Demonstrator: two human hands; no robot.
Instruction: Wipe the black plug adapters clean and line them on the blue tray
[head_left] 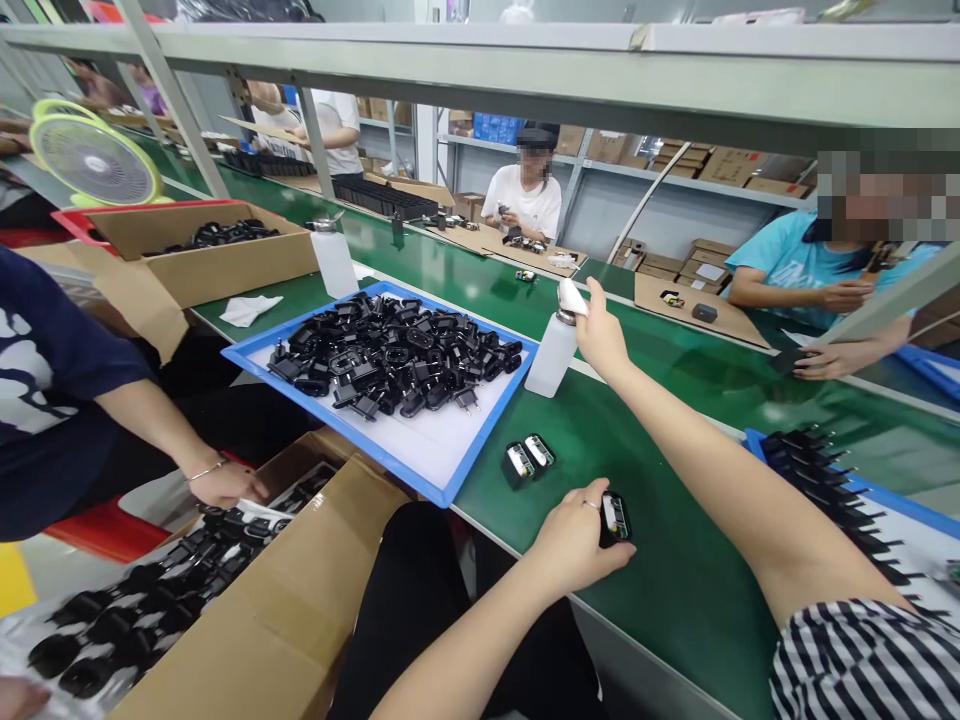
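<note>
While left fingers (616,556) pinch a housing (614,516) (open face up, long axis forward), right fingers (597,305) grip cloth (572,298).

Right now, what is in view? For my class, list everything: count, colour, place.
Worktop: one, green, middle.
Centre tray: one, blue-rimmed, on the worktop.
Right tray: one, blue-rimmed, right edge.
Plug parts: many, black, both trays.
Bottles: two, whitish, beyond the centre tray and at its right.
Housings: three, black, pale inside, two right of centre tray, one held.
Cloths: two, white, one left of centre tray, one held.
Open boxes: two, brown, left.
Fan: one, lime green, upper left.
Shelved boxes: many, mostly brown, background.
Co-workers: several, tops navy, white or light blue, left and across.
Left hand: one, bare, lower middle.
Right hand: one, bare, at the nearer bottle's top.
Sleeve: one, black-and-white checked, bottom right.
Legs: two, in black, bottom.
</note>
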